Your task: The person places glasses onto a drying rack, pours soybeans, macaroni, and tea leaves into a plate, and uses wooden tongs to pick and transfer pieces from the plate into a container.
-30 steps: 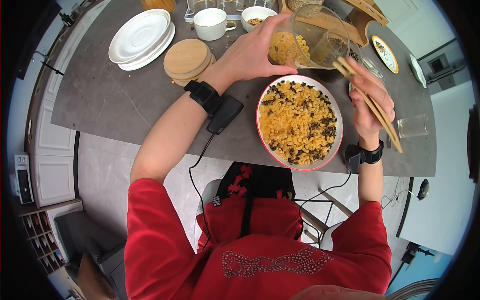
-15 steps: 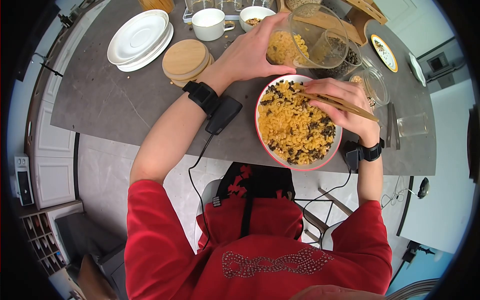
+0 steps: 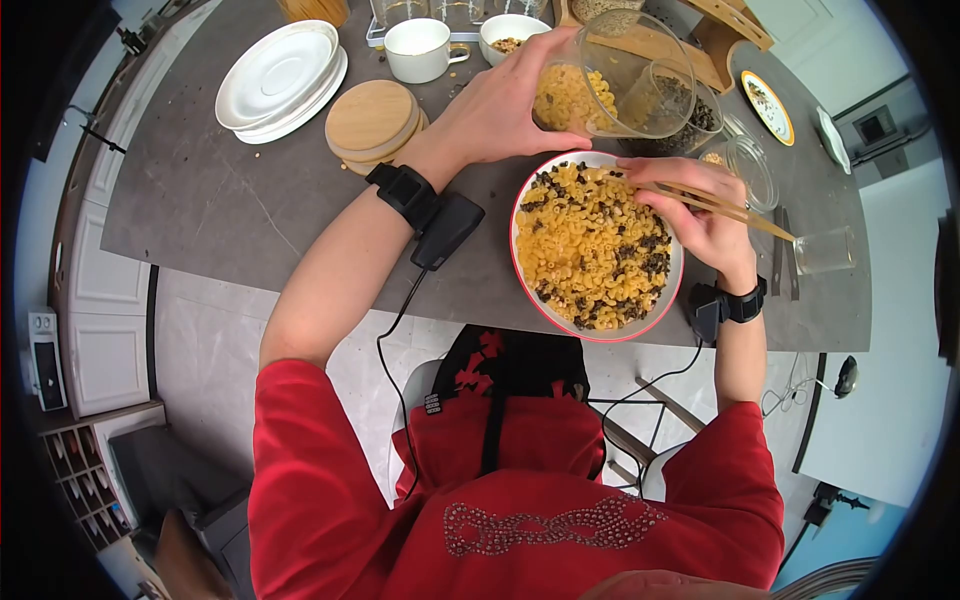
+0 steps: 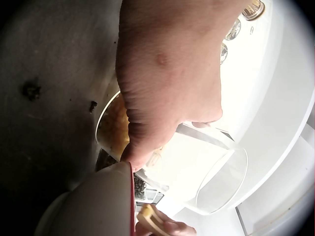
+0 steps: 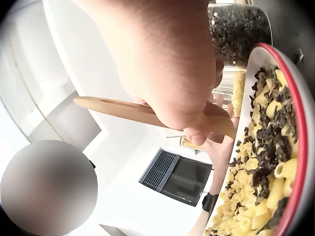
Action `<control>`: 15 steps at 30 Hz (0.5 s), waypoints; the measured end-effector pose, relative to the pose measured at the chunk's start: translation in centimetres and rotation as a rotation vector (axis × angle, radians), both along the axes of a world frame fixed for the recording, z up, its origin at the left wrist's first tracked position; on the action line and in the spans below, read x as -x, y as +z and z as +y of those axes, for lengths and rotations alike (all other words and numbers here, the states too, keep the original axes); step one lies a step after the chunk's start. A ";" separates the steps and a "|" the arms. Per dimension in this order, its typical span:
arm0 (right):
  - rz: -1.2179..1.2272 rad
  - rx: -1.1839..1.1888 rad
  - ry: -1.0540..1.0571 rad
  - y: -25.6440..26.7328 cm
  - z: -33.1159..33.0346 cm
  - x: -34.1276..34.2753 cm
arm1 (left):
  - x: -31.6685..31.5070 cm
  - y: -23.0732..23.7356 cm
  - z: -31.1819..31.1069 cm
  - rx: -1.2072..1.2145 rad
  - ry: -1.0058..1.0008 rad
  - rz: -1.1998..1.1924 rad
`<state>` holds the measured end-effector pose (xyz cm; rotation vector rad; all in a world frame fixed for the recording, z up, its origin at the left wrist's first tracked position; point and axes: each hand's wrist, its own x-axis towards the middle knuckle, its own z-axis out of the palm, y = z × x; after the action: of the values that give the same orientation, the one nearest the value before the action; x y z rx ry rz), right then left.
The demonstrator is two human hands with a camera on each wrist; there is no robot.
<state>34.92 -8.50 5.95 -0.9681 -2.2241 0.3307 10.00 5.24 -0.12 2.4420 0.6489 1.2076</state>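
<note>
My left hand (image 3: 505, 105) grips a clear glass jar (image 3: 640, 75) that lies tilted, with yellow macaroni toward its base end. Just below it sits a white bowl with a red rim (image 3: 516, 225), full of macaroni (image 3: 590, 250) mixed with dark dried bits. The left thumb is right at the bowl's rim in the left wrist view. My right hand (image 3: 705, 205) holds wooden tongs (image 3: 760, 221) over the bowl's upper right edge. Their tips (image 5: 229, 129) are close above the food, partly hidden by the fingers in the head view.
A jar of dark bits (image 3: 697, 122), an open clip-lid jar (image 3: 752, 172), slim dark utensils (image 3: 786, 260) and a clear glass (image 3: 825, 250) stand or lie to the right. On the left are stacked white plates (image 3: 280, 75), round wooden lids (image 3: 372, 112) and a white cup (image 3: 416, 50).
The right hand with the tongs came in from right of the bowl to over its upper right side, then shifted slightly right. The left hand and its jar stayed nearly still.
</note>
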 end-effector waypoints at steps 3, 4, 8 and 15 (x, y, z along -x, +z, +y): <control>0.022 -0.135 0.005 0.2 -0.3 -0.5 | 0.0 0.1 -0.2 0.008 -0.002 0.008; 0.123 -0.256 0.008 0.0 -0.3 -0.6 | 0.0 0.3 -0.2 0.025 -0.011 0.017; 0.333 -0.395 -0.068 -0.3 -0.5 -0.3 | 0.2 0.6 -0.6 0.070 0.018 0.039; 0.314 -0.310 -0.208 -0.4 -0.3 -0.7 | -0.1 -0.1 0.2 -0.044 -0.020 -0.020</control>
<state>35.58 -8.77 5.52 -0.8989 -1.8062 0.0360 10.13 5.49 -0.20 2.4628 0.5971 1.2493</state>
